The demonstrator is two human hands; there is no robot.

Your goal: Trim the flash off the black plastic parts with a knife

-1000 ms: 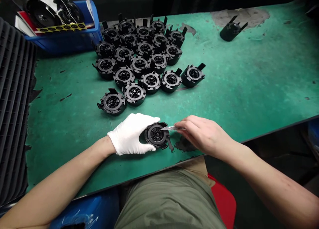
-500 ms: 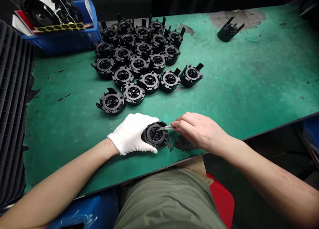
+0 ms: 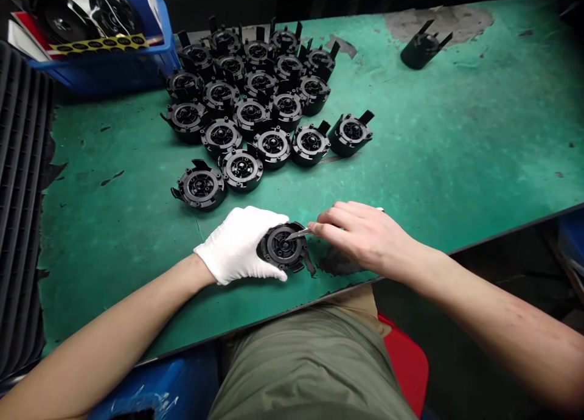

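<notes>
My left hand [image 3: 241,248], in a white glove, is wrapped round the side of a round black plastic housing [image 3: 283,248] near the table's front edge. The housing's ringed face is turned up, and a dark tab sticks out at its lower right. Bare and closed, my right hand [image 3: 360,234] grips a slim craft knife [image 3: 298,233]. Its pointed metal blade reaches over the ringed face and its tip is at the centre; whether it touches cannot be made out. Most of the handle is hidden by my fingers.
Several like black housings [image 3: 241,169] stand grouped beyond my hands on the green tabletop [image 3: 456,140]. One more black part [image 3: 420,50] stands apart at the back right. A loaded blue bin [image 3: 104,73] is at the back left, beside a black ribbed stack [image 3: 20,195].
The knife's tip has shifted slightly left over the housing's face, with my right hand tilting a little. The left hand keeps its hold. The whole view has shifted slightly.
</notes>
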